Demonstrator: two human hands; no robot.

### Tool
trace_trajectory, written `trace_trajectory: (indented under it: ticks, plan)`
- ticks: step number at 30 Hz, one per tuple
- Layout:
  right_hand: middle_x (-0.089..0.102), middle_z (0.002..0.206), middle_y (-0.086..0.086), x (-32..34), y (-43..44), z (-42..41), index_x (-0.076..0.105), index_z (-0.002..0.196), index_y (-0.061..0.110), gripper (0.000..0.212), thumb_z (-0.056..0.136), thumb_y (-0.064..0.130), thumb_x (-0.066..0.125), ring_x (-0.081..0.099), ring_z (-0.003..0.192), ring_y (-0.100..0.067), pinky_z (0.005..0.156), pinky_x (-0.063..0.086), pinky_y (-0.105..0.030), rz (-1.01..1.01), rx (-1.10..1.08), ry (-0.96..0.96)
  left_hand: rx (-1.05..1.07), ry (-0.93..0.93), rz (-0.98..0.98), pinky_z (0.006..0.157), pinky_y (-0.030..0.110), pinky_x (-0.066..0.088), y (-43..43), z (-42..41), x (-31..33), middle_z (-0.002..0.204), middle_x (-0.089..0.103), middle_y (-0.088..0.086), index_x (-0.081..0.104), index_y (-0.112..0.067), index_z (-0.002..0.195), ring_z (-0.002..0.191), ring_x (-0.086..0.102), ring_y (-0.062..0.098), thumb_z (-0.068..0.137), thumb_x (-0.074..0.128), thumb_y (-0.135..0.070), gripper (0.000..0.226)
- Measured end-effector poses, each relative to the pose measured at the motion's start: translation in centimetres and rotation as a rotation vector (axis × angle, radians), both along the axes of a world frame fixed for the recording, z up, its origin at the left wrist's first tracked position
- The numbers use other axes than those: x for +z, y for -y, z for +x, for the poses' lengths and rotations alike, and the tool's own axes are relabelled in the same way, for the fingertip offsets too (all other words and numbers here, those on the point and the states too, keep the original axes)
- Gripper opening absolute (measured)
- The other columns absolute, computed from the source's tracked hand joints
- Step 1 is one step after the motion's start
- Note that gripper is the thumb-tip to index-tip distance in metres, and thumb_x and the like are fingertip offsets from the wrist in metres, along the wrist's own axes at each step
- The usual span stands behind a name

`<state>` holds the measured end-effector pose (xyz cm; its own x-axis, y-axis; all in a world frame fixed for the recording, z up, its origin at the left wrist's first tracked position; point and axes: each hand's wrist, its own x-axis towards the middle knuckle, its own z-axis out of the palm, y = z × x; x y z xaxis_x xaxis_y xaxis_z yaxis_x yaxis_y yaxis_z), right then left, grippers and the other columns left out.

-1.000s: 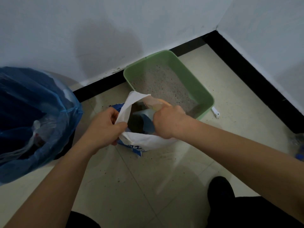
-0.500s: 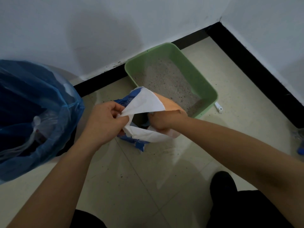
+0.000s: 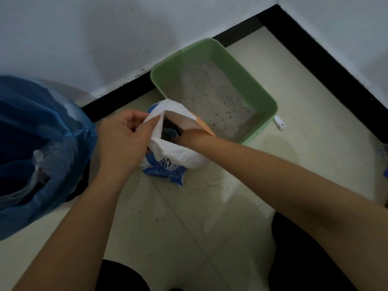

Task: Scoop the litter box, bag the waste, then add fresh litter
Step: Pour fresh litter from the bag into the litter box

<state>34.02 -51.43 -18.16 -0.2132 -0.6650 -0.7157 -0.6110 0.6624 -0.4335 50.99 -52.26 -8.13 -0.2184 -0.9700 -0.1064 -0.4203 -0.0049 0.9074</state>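
Two hands, both at one bag. The left hand [image 3: 126,139] pinches the white rim of the litter bag [image 3: 180,157] between thumb and fingertips and holds the mouth open. The right hand [image 3: 186,137] is sunk into that mouth up to the wrist; its fingers are hidden, so I cannot tell whether they are closed on anything. A blue shape [image 3: 168,132] shows in the dark of the opening just beside the wrist, too little of it to name.

The bag, one only, stands on the floor [image 3: 189,217]: white, with blue print low on its near side and an orange panel on its far side. Its far side is right against the near edge of the single green litter box [image 3: 243,78], which holds a layer of pale grey litter [image 3: 210,95] speckled with darker grains.

To the left stands one blue bin bag [image 3: 42,143], its mouth open, with crumpled clear plastic inside. One small white piece [image 3: 279,122] lies on the floor just beside the box's right corner.

The floor is pale cream tile with thin joints and a scatter of dark grains near the bag. A black skirting [image 3: 117,97] runs along the foot of two white walls [image 3: 84,38], which meet in a corner behind the box. Two dark-clothed knees [image 3: 304,259] fill the bottom edge.
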Motion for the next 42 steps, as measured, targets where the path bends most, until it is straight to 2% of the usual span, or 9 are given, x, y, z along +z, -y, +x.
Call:
trace_trajectory:
  ticks: [5, 10, 14, 20, 27, 30, 32, 35, 42]
  plan:
    - [0.057, 0.121, -0.003, -0.8, -0.2, 1.2, 0.055, 0.128, 0.026, 0.048, 0.088, 0.054, 0.057, 0.053, 0.114, -0.025, 0.096, 0.045, -0.037, 0.047, -0.017, -0.133, 0.005, -0.018, -0.042, 0.048, 0.043, 0.055, 0.0, 0.1, 0.4, 0.062, 0.067, -0.003, 0.070, -0.031, 0.072, 0.054, 0.064, 0.019, 0.085, 0.071, -0.042, 0.018]
    - [0.061, 0.110, 0.007, -1.0, -2.6, 1.3, 0.052, 0.128, 0.038, 0.047, 0.087, 0.058, 0.045, 0.060, 0.101, -0.018, 0.087, 0.050, -0.035, -0.173, -0.036, -0.166, -0.065, 0.038, -0.020, 0.051, 0.039, 0.056, -0.8, 0.3, 0.4, 0.066, 0.069, 0.001, 0.067, -0.023, 0.088, 0.055, 0.065, 0.013, 0.085, 0.072, -0.037, 0.014]
    - [0.058, 0.079, 0.006, -0.2, -4.3, 0.8, 0.059, 0.097, 0.039, 0.028, 0.089, 0.053, 0.036, 0.058, 0.074, -0.015, 0.078, 0.051, -0.039, -0.207, -0.065, -0.126, -0.069, 0.012, 0.001, 0.051, 0.039, 0.056, -0.8, 0.7, 0.2, 0.066, 0.068, 0.004, 0.066, -0.022, 0.086, 0.051, 0.064, 0.017, 0.084, 0.074, -0.036, 0.016]
    - [0.055, 0.063, 0.001, 4.1, -6.1, -0.2, 0.053, 0.065, 0.025, 0.050, 0.100, 0.052, 0.030, 0.053, 0.060, -0.012, 0.052, 0.033, -0.025, -0.243, 0.013, -0.287, -0.029, -0.062, -0.082, 0.045, 0.026, 0.053, -0.7, 0.3, 1.1, 0.071, 0.068, 0.003, 0.066, -0.015, 0.087, 0.051, 0.063, 0.008, 0.086, 0.072, -0.035, 0.020]
    - [0.061, 0.091, -0.010, 8.2, -9.4, -2.0, 0.051, 0.062, 0.020, 0.054, 0.100, 0.052, 0.030, 0.055, 0.076, -0.025, 0.063, 0.037, -0.029, -0.272, -0.045, -0.223, 0.007, -0.144, -0.118, 0.048, 0.030, 0.053, -1.2, -1.2, 1.9, 0.068, 0.067, 0.005, 0.065, -0.024, 0.078, 0.049, 0.061, 0.012, 0.087, 0.072, -0.033, 0.015]
    - [0.062, 0.106, -0.013, 8.7, -10.5, -3.1, 0.058, 0.089, 0.016, 0.044, 0.100, 0.049, 0.032, 0.060, 0.090, -0.033, 0.073, 0.045, -0.035, -0.289, -0.043, -0.196, 0.034, -0.144, -0.128, 0.042, 0.023, 0.049, -1.3, -1.4, 2.4, 0.068, 0.066, 0.011, 0.065, -0.022, 0.076, 0.049, 0.059, 0.014, 0.087, 0.073, -0.030, 0.016]
    - [0.064, 0.095, -0.012, 8.5, -11.0, -4.2, 0.057, 0.092, 0.017, 0.044, 0.101, 0.051, 0.031, 0.062, 0.090, -0.033, 0.072, 0.045, -0.034, -0.289, -0.003, -0.185, 0.045, -0.132, -0.111, 0.045, 0.025, 0.048, -1.6, -0.9, 2.2, 0.068, 0.065, 0.012, 0.065, -0.025, 0.075, 0.051, 0.058, 0.017, 0.086, 0.073, -0.031, 0.016]
    - [0.054, 0.060, -0.005, 8.4, -12.2, -5.9, 0.051, 0.061, 0.017, 0.057, 0.099, 0.056, 0.033, 0.057, 0.065, -0.025, 0.059, 0.042, -0.032, -0.300, 0.001, -0.192, 0.059, -0.167, -0.029, 0.051, 0.030, 0.046, -2.1, -0.2, 2.3, 0.065, 0.065, 0.005, 0.067, -0.024, 0.079, 0.051, 0.056, 0.015, 0.085, 0.074, -0.031, 0.012]
    - [0.055, 0.058, -0.012, 9.8, -13.0, -10.1, 0.052, 0.058, 0.012, 0.063, 0.097, 0.060, 0.037, 0.049, 0.052, -0.019, 0.059, 0.046, -0.038, -0.348, 0.053, -0.082, 0.098, -0.185, -0.016, 0.051, 0.031, 0.043, -3.2, -1.8, 3.2, 0.058, 0.062, 0.001, 0.067, -0.021, 0.083, 0.046, 0.052, 0.014, 0.087, 0.073, -0.032, 0.012]
